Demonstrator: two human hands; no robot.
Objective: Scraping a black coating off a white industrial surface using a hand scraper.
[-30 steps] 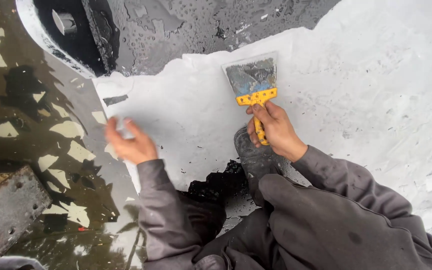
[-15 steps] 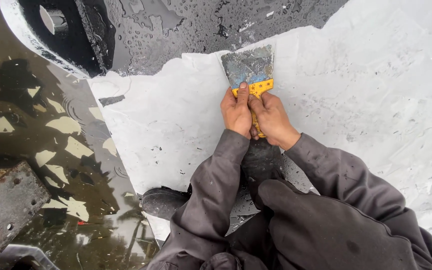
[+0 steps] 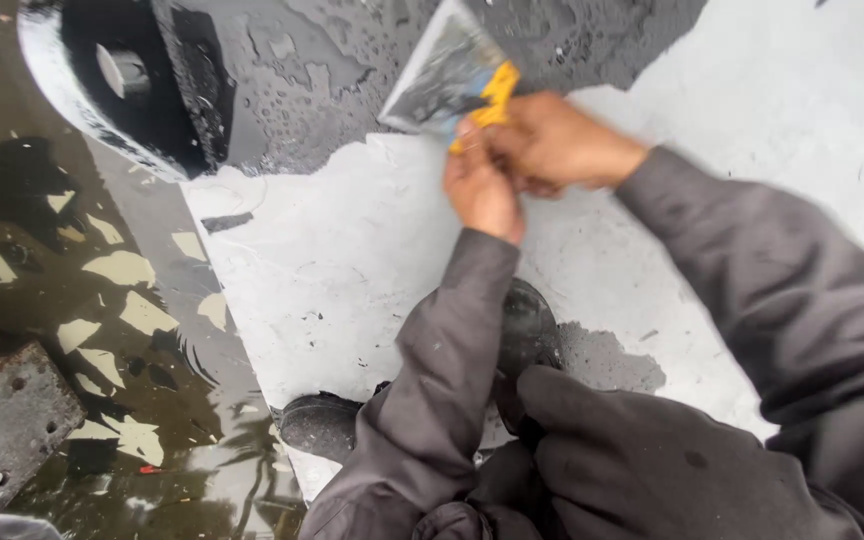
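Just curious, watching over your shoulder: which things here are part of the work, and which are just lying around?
In use: scraper with yellow handle, held by left hand and right hand; white coated surface.
Lying about: rusty metal plate; pale flakes in puddle.

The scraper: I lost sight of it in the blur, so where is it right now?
In the head view the scraper is at top centre, gripped by both the left hand and right hand, its blade at the edge of the white coating.

Flat overcast daylight, wet glare on dark metal, hands motion-blurred
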